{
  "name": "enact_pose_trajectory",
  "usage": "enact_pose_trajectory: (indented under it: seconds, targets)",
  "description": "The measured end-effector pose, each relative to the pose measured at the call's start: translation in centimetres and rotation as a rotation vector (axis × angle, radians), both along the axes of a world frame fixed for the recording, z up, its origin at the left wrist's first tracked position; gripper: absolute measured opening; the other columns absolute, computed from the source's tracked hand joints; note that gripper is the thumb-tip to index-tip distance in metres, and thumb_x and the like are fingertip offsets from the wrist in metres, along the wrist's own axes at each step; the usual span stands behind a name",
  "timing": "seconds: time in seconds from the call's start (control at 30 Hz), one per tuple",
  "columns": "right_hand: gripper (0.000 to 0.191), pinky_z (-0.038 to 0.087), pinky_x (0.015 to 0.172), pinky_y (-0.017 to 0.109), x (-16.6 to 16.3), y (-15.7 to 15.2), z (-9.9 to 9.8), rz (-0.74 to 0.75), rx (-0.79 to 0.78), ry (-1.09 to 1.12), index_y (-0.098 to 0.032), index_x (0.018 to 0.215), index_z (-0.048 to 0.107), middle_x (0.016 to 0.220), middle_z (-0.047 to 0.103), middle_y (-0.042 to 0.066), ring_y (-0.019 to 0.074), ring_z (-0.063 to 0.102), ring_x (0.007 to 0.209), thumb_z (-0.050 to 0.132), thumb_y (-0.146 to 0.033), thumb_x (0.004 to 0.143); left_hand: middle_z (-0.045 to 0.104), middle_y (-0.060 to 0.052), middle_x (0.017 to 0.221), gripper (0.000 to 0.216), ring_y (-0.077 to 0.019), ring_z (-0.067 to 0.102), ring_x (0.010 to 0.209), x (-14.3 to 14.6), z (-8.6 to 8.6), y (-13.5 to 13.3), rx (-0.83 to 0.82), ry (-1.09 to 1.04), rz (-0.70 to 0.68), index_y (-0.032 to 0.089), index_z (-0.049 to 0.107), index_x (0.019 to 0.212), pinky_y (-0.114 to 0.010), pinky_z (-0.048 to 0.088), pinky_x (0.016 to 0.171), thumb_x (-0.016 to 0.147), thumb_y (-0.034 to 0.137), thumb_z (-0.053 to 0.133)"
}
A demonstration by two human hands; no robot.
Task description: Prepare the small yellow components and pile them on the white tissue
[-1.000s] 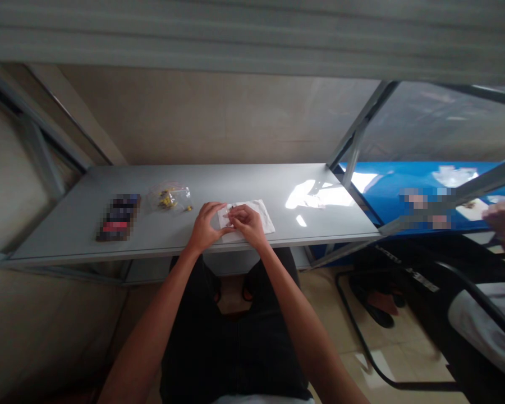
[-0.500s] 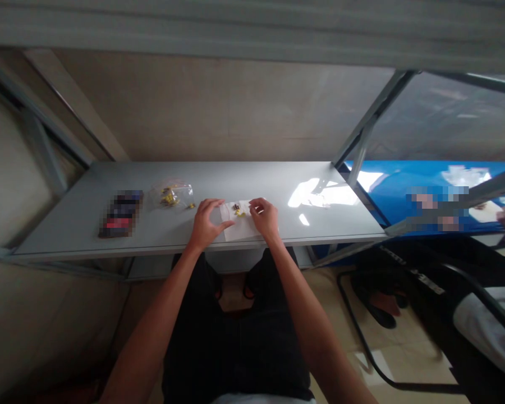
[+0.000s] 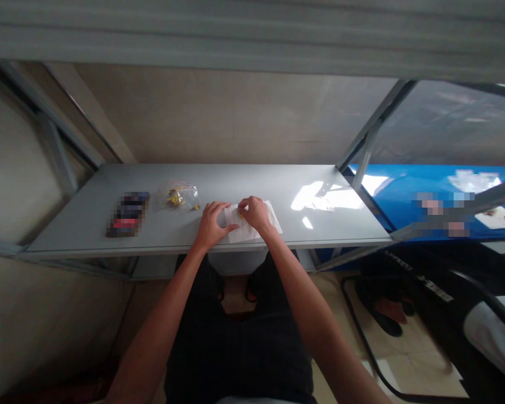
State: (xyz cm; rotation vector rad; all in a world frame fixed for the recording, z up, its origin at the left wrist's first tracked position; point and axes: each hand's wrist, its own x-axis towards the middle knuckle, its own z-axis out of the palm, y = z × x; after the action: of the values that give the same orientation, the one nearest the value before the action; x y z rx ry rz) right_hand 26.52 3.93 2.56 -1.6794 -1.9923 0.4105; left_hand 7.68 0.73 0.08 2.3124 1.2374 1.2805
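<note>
A white sheet (image 3: pixel 244 232), paper or thin plastic, lies creased near the front edge of the grey shelf. At its left side, my left hand (image 3: pixel 212 225) is curved, with thumb and fingers apart and nothing seen between them. Over the sheet, my right hand (image 3: pixel 256 215) has its fingertips pinched together; what they hold, if anything, is hidden. A bit of yellow (image 3: pixel 241 214) shows beneath those fingertips. To the left sits a clear plastic bag (image 3: pixel 185 193) with several small yellow and dark pieces inside. One small yellow piece (image 3: pixel 196 207) lies beside the bag.
A blurred-out dark and red object (image 3: pixel 128 215) lies on the left of the grey shelf (image 3: pixel 252 179). Metal posts (image 3: pixel 364 151) frame the shelf. At the right, beyond a post, are a blue surface (image 3: pixel 398 193) and a seated person's dark-clothed leg (image 3: pixel 421 280).
My right hand has moved left across the sheet and now covers the small dark and yellow pieces that showed before. My left hand keeps its place beside the sheet. The view has shifted slightly.
</note>
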Motion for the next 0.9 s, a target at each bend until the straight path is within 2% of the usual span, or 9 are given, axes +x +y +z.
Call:
enact_pose_trajectory:
  seconds: [0.1,0.27,0.4,0.5,0.6,0.7,0.8,0.9]
  targets:
    - [0.021,0.051,0.085,0.033,0.2,-0.1,0.0,0.017,-0.003,-0.005,-0.021,0.093,0.081,0.099,0.079,0.008,0.0255,0.071,0.096,0.066,-0.008,0.085,0.068,-0.012,0.122,0.060,-0.0304,0.062,0.117,0.0,0.0,0.0,-0.005,-0.009,0.009,0.020,0.065,0.125,-0.048,0.048,0.106,0.083,0.061,0.077]
    - [0.028,0.051,0.084,0.029,0.5,0.0,-0.5,0.075,0.032,-0.001,-0.023,0.104,0.079,0.101,0.078,0.005,0.0207,0.070,0.092,0.065,-0.006,0.086,0.068,-0.011,0.121,0.059,-0.0303,0.062,0.116,0.0,0.1,-0.1,-0.022,-0.019,0.011,0.021,0.065,0.125,-0.048,0.049,0.106,0.082,0.060,0.078]
    - [0.024,0.050,0.086,0.029,0.8,0.0,-0.8,0.131,0.056,-0.008,-0.023,0.097,0.080,0.099,0.077,0.007,0.0202,0.068,0.092,0.064,-0.007,0.089,0.068,-0.011,0.122,0.061,-0.0297,0.062,0.117,0.0,0.1,-0.2,-0.006,-0.032,0.006,0.021,0.064,0.125,-0.047,0.048,0.107,0.081,0.060,0.080]
    - [0.022,0.050,0.085,0.029,1.0,-0.5,-0.6,0.130,0.095,0.113,-0.022,0.096,0.080,0.096,0.075,0.006,0.0186,0.067,0.087,0.064,-0.010,0.090,0.068,-0.011,0.122,0.062,-0.0297,0.062,0.117,0.0,0.0,-0.1,-0.004,-0.041,0.010,0.020,0.064,0.125,-0.047,0.048,0.107,0.080,0.060,0.080]
    - [0.018,0.051,0.075,0.027,0.6,-1.5,-0.1,0.121,0.126,0.379,-0.022,0.100,0.078,0.096,0.075,0.004,0.0159,0.065,0.079,0.063,-0.018,0.093,0.068,-0.011,0.121,0.063,-0.0300,0.062,0.117,-0.1,-0.1,0.0,-0.007,-0.049,-0.004,0.020,0.064,0.125,-0.048,0.048,0.107,0.080,0.062,0.079]
    - [0.015,0.051,0.069,0.026,-0.2,-2.4,0.7,0.182,0.113,0.589,-0.022,0.101,0.077,0.091,0.075,0.003,0.0157,0.066,0.078,0.064,-0.024,0.093,0.067,-0.011,0.121,0.063,-0.0298,0.062,0.117,-0.1,-0.1,0.1,-0.024,-0.051,-0.006,0.022,0.063,0.123,-0.048,0.048,0.107,0.079,0.064,0.079]
    - [0.012,0.051,0.070,0.026,-1.3,-2.8,1.2,0.222,0.094,0.626,-0.023,0.098,0.076,0.085,0.074,0.001,0.0157,0.067,0.078,0.069,-0.021,0.089,0.067,-0.010,0.120,0.061,-0.0296,0.062,0.116,0.0,-0.1,0.1,-0.038,-0.063,0.008,0.022,0.064,0.120,-0.048,0.049,0.105,0.077,0.062,0.082]
    - [0.007,0.051,0.072,0.026,-2.0,-2.7,1.3,0.198,0.100,0.597,-0.022,0.090,0.075,0.081,0.074,0.000,0.0152,0.067,0.075,0.073,-0.018,0.085,0.068,-0.010,0.119,0.058,-0.0293,0.062,0.115,0.0,0.0,0.1,-0.034,-0.089,0.007,0.022,0.064,0.119,-0.048,0.050,0.105,0.079,0.060,0.082]
